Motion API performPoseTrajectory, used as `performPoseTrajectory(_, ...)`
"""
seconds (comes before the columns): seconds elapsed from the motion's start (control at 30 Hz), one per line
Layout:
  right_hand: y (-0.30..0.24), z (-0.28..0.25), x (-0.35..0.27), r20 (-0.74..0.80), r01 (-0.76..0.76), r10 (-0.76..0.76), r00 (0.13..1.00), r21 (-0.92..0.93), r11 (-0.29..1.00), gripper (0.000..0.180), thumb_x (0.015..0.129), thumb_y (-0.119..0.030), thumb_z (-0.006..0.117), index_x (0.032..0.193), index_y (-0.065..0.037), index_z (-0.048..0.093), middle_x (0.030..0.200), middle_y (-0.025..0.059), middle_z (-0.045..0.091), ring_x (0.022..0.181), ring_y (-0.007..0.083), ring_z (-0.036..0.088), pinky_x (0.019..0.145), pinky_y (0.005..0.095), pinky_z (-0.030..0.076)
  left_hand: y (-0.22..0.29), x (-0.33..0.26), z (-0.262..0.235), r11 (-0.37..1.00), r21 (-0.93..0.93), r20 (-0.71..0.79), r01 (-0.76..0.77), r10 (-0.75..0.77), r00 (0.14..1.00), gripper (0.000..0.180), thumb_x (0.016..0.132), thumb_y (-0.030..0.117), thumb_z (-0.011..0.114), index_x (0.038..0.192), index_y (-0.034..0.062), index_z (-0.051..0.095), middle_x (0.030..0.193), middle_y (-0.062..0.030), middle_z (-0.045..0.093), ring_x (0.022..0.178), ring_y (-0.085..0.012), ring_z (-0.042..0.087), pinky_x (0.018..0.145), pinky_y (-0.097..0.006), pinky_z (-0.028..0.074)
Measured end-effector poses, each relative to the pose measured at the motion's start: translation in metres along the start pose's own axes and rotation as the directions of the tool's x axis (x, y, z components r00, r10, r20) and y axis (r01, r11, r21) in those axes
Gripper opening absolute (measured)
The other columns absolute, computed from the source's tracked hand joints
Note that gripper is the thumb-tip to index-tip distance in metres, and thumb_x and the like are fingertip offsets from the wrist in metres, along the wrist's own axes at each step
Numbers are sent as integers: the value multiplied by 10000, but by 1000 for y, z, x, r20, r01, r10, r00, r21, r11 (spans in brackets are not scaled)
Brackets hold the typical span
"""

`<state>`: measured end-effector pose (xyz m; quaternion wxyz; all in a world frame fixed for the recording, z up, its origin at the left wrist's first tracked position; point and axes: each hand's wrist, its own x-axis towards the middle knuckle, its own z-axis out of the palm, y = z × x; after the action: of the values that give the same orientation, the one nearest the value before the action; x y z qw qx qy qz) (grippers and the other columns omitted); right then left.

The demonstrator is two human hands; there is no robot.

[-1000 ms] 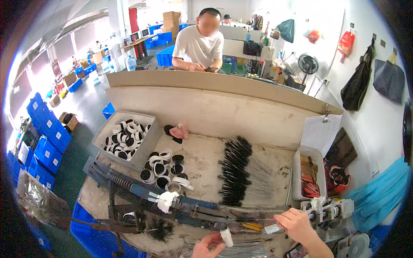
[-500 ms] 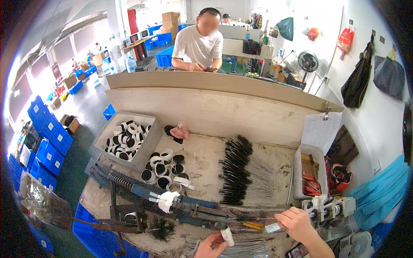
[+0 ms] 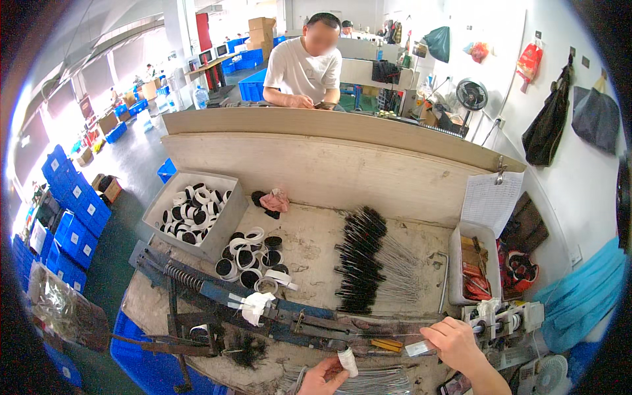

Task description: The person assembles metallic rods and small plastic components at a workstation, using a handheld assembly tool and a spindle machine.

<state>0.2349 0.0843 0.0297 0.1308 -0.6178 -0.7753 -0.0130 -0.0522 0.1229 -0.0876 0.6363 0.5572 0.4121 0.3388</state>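
My left hand (image 3: 321, 378) is closed around a white-wrapped cylinder (image 3: 347, 361) that meets the near edge of the long metal fixture (image 3: 316, 325). Toward the motor unit (image 3: 503, 320), my right hand (image 3: 453, 343) has its thumb and fingers pinched at the end of a thin wire (image 3: 395, 334) running along the fixture. Just below those fingertips sits a small pale plate (image 3: 417, 348), with a yellow piece (image 3: 387, 345) to its left. Behind the fixture lies a row of black bristle brushes (image 3: 361, 263) with bare wire stems (image 3: 400, 271) pointing right.
A grey bin (image 3: 220, 247) of white-and-black rings stands left, with loose rings (image 3: 245, 258) beside it. Loose wires (image 3: 375, 380) lie at the front edge. A bent metal rod (image 3: 444, 283) and a white tool box (image 3: 454, 263) are at right. A person (image 3: 306, 66) stands beyond the board.
My hands and the things on the bench look the same. Across the board, the other person's hands have shifted slightly.
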Motion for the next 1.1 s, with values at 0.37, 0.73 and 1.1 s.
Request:
performPoseTrajectory(0.37, -1, -1, -1, -12, -4, 4, 1000, 6, 1000, 307, 640, -80, 699, 943, -77, 655, 844, 33, 647, 742, 216, 589, 632, 334, 485, 15, 1, 1, 990, 140, 6, 12, -13, 1000, 394, 841, 302, 682, 1073, 4, 567, 886, -120, 647, 797, -193, 602, 702, -326, 486)
performPoseTrajectory(0.73, 2, -1, -10, -59, 8, -10, 998, -43, 999, 274, 671, -63, 683, 943, -68, 655, 853, 40, 646, 747, 219, 588, 636, 351, 464, 18, 18, 20, 728, -490, 318, 480, -363, 876, 371, 899, 104, 585, 1231, -8, 463, 1017, -126, 639, 974, -206, 617, 879, -331, 486)
performPoseTrajectory(1.1, 7, 5, -19, -59, 34, -41, 997, -107, 994, 227, 706, -82, 629, 933, -80, 636, 818, 35, 611, 796, 220, 572, 703, 337, 467, 6, 19, 43, 559, -677, 257, 479, -430, 865, 201, 895, 178, 616, 787, 73, 484, 608, -13, 463, 480, -110, 396, 447, -269, 311)
